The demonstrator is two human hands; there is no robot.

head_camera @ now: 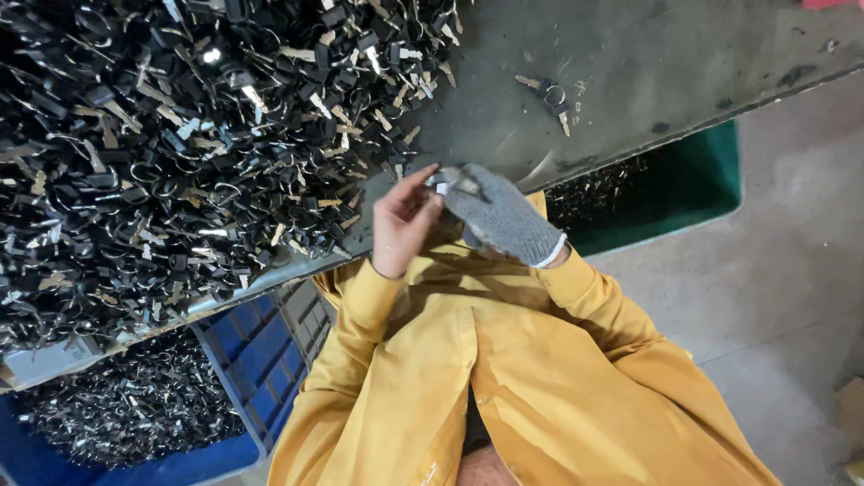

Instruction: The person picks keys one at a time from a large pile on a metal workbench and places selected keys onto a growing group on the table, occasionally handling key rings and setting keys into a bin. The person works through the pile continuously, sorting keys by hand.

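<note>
Bare left hand (400, 225) and grey knitted-gloved right hand (499, 214), both pinching small metal key (447, 181).

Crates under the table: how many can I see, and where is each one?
2. A blue crate sits under the table at lower left, holding small metal parts. A green crate sits under the table edge at right, also with metal parts. The table may hide others.

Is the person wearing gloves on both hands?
No, only the right hand wears a grey knit glove; the left hand is bare, and both meet over a small metal piece.
</note>
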